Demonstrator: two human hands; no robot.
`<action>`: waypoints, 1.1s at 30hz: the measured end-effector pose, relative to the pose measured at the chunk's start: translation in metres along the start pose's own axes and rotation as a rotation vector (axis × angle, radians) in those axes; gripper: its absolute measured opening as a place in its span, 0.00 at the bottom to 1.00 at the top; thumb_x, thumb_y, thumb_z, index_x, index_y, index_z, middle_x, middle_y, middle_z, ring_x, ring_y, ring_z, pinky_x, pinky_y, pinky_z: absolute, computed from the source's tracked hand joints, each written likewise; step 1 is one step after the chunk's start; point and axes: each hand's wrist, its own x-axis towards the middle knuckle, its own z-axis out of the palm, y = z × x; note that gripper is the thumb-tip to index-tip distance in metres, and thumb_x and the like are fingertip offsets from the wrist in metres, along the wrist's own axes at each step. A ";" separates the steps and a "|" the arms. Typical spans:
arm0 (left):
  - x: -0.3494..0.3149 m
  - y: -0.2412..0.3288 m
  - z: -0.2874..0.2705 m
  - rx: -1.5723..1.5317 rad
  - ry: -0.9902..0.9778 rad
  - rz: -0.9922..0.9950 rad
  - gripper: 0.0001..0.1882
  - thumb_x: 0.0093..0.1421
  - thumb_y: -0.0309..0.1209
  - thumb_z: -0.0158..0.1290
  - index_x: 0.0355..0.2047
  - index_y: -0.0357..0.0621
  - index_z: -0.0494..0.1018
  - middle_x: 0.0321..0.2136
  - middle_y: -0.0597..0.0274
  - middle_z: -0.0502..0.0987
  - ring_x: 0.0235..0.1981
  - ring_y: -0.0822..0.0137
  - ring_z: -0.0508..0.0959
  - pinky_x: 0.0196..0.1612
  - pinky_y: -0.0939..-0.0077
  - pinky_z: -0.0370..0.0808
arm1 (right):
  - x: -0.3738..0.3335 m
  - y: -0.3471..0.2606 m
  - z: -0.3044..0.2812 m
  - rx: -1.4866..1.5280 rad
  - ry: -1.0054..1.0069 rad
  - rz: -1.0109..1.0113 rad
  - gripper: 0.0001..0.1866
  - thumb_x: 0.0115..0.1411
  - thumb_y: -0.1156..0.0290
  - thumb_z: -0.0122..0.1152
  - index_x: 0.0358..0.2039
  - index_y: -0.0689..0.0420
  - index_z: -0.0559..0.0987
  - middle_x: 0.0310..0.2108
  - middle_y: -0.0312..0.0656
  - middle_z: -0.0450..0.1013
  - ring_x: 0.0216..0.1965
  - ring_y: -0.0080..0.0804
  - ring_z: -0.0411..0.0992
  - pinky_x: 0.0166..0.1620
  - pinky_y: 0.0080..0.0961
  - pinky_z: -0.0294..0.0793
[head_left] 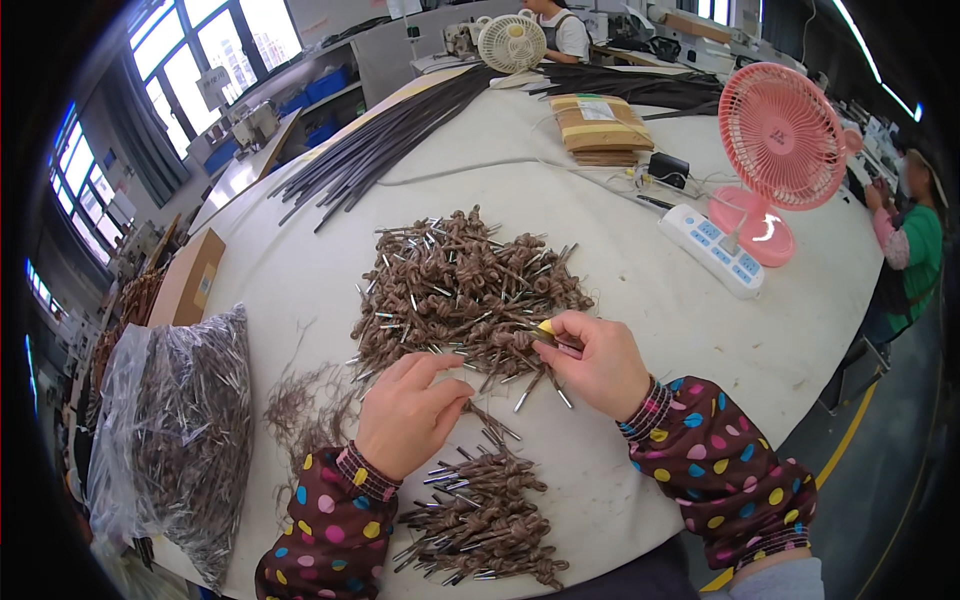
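Observation:
A large heap of brown knotted cords point(455, 285) with shiny metal tips lies mid-table. My right hand point(600, 365) is closed at its near right edge, thumb and forefinger pinching a small dark thing with a yellow end point(546, 326). My fingers partly cover it, and a knotted cord with two metal tips hangs beside them. My left hand point(410, 412) is at the heap's near side, fingers bent but apart. Just under its thumb lies one end of a cord point(492, 420). A smaller pile of the same knotted cords point(490, 515) is between my forearms.
Left are a clear plastic bag point(185, 430) full of cords, a cardboard box point(187, 278) and loose thread scraps point(305, 400). Farther off lie dark strips point(400, 140), a brown stack point(600, 125), a white power strip point(712, 250) and a pink fan point(782, 135). Two people sit beyond.

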 end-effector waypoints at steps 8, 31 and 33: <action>0.007 0.027 0.008 -0.455 0.050 -0.306 0.30 0.53 0.27 0.61 0.55 0.43 0.63 0.49 0.55 0.70 0.42 0.64 0.75 0.43 0.74 0.73 | -0.015 -0.017 0.010 -0.039 0.035 -0.219 0.10 0.48 0.73 0.63 0.33 0.55 0.77 0.24 0.39 0.74 0.24 0.35 0.74 0.26 0.27 0.71; -0.004 0.016 0.023 -0.250 0.336 -0.131 0.09 0.55 0.16 0.52 0.36 0.39 0.68 0.32 0.57 0.78 0.33 0.58 0.80 0.37 0.70 0.77 | -0.018 -0.019 0.024 0.717 -0.517 0.426 0.14 0.61 0.61 0.58 0.38 0.60 0.75 0.27 0.31 0.75 0.22 0.17 0.67 0.24 0.19 0.67; -0.002 0.012 0.024 -0.241 0.330 -0.083 0.09 0.56 0.16 0.51 0.36 0.39 0.67 0.32 0.57 0.78 0.34 0.58 0.80 0.40 0.68 0.77 | -0.019 -0.015 0.026 0.524 -0.322 0.204 0.15 0.61 0.59 0.59 0.37 0.60 0.74 0.28 0.32 0.75 0.21 0.20 0.68 0.24 0.21 0.67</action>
